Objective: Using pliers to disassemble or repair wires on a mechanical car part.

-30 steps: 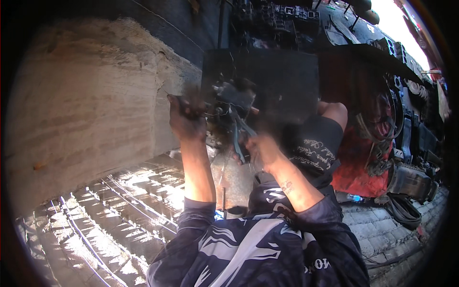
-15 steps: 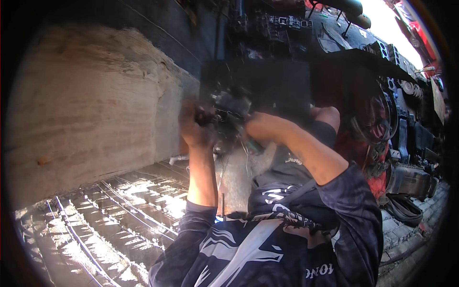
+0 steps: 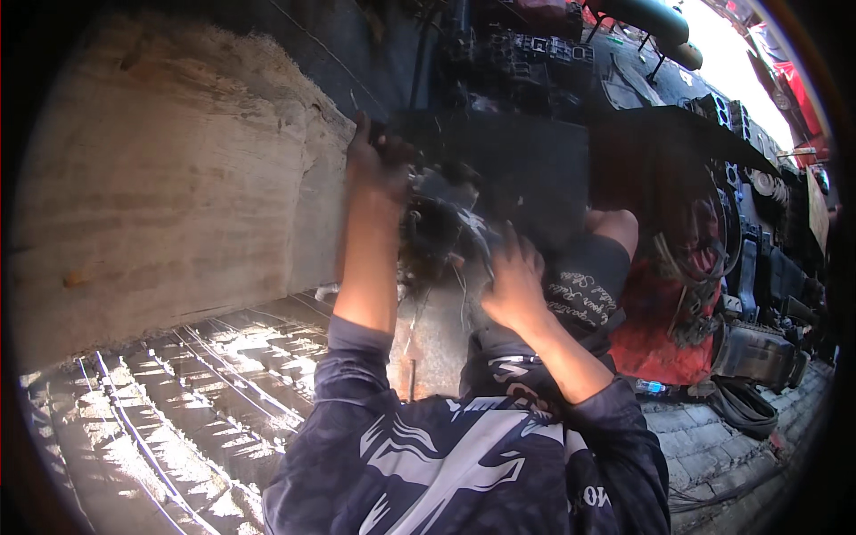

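Observation:
A dark mechanical part with thin wires [image 3: 432, 227] is in front of me, in deep shade, and its kind I cannot make out. My left hand [image 3: 379, 169] is at its upper left side, one finger raised. Motion blur hides whether the other fingers grip anything. On the part's right side is my right hand [image 3: 517, 276], its fingers spread and pointing away from me. Beside those fingertips runs a slim, pale-tipped piece [image 3: 474, 221], possibly a tool. Whether the hand touches it is unclear.
Behind the part stands a dark flat panel [image 3: 526, 160]. A worn tan wall or board [image 3: 178, 196] fills the left. Metal engine parts [image 3: 758, 348] and a red object [image 3: 655, 343] lie to the right. A green cylindrical tank [image 3: 655, 22] stands far off. Sunlit ribbed ground [image 3: 178, 428] is lower left.
My left hand has moved up and away from me along the part. My right hand has drawn back toward me and turned, its fingers now spread.

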`<state>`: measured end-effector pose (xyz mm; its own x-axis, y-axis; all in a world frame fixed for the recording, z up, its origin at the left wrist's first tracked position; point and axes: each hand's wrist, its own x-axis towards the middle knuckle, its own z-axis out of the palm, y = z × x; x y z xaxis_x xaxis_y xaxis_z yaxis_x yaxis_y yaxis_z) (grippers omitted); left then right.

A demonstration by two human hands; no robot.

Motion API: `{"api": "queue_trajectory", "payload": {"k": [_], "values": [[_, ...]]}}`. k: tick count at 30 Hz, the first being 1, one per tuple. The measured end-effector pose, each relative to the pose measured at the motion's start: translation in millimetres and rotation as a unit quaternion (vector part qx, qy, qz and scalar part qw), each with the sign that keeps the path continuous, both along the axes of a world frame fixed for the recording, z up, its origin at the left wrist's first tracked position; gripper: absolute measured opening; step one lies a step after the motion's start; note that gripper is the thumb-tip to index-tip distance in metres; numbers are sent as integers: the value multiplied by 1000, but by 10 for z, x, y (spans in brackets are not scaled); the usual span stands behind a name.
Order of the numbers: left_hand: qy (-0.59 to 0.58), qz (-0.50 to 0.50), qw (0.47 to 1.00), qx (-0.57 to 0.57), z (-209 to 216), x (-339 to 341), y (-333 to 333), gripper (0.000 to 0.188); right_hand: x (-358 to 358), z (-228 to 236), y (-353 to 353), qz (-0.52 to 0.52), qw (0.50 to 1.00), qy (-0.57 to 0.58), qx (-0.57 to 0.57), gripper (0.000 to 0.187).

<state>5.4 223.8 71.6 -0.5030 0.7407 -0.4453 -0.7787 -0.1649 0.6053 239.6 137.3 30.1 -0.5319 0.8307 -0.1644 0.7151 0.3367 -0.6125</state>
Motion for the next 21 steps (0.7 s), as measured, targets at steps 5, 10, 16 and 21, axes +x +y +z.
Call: {"api": "queue_trajectory", "payload": {"k": [5,10,16,21], "values": [[-29,14,997,-72,-139,-53,301,31,-177,106,-41,7,997,-58,44,67],[-12,-14,998,-53,-205,-39,323,30,-348,233,-15,-11,996,-79,-39,73],[-14,-10,999,-42,-167,-32,269,29,-449,342,-8,-13,993,-77,-88,75],[-15,-4,999,-46,-94,22,221,29,-484,469,-2,-22,992,-58,-113,75]]}}
